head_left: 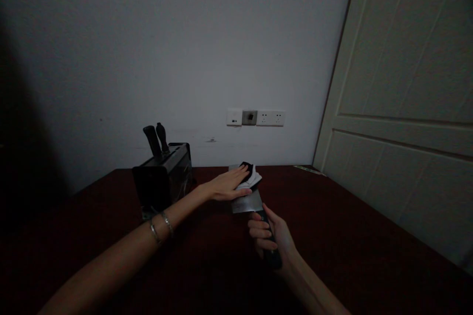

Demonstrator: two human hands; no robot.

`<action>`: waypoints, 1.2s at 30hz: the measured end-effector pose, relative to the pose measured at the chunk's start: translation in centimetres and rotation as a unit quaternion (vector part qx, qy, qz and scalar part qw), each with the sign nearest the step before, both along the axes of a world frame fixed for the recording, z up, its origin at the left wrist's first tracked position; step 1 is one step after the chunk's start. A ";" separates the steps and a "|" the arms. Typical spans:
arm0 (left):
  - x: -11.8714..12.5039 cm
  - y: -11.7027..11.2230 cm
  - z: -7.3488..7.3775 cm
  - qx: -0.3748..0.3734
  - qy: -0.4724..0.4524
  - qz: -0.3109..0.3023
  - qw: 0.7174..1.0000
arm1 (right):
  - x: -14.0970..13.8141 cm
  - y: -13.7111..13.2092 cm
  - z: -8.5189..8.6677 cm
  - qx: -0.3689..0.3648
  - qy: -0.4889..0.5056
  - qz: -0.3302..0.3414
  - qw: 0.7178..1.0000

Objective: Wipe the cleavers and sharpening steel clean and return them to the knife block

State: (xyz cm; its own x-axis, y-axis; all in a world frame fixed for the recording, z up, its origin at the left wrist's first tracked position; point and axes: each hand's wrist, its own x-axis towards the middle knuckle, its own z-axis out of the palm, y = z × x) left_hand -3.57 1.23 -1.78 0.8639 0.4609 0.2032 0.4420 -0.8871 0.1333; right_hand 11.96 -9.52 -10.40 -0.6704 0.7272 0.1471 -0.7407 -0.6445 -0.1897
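My right hand (269, 237) is wrapped round the dark handle of a wide-bladed cleaver (247, 203), whose steel blade lies flat over the dark red table (332, 236). My left hand (227, 185) lies flat on the blade, fingers stretched out, pressing a white and black cloth (250, 176) against it. Two thin bracelets circle my left wrist.
A dark knife block (162, 177) with two black handles sticking up stands at the left of the table, close to my left forearm. A white wall with a row of sockets (255, 117) is behind. A pale panelled door (402, 108) stands at the right.
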 end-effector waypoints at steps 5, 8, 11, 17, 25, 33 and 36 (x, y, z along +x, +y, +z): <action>1.3 -1.2 -1.1 -0.086 -0.078 0.061 0.991 | 0.1 0.1 -0.3 0.008 -0.020 -0.005 1.000; 1.6 -2.2 -1.3 -0.096 -0.095 0.031 0.990 | 0.1 0.2 -0.4 0.020 -0.027 -0.014 0.999; 1.3 -3.3 -1.1 -0.092 -0.071 -0.026 0.993 | 0.1 0.3 -0.5 0.031 -0.022 -0.025 0.999; 0.1 -4.5 -0.6 -0.058 0.013 -0.090 0.994 | -0.1 0.2 -0.8 0.035 0.002 -0.017 0.999; -0.7 -4.9 -0.9 -0.022 0.047 -0.111 0.992 | -0.7 0.1 -1.0 0.026 0.006 0.001 1.000; -0.2 -3.8 -0.8 0.012 0.090 -0.065 0.994 | -1.0 1.2 -1.0 0.061 0.018 0.012 0.998; -0.2 -3.2 -0.5 0.023 0.106 -0.050 0.993 | -1.2 1.6 -0.8 0.070 0.011 0.015 0.997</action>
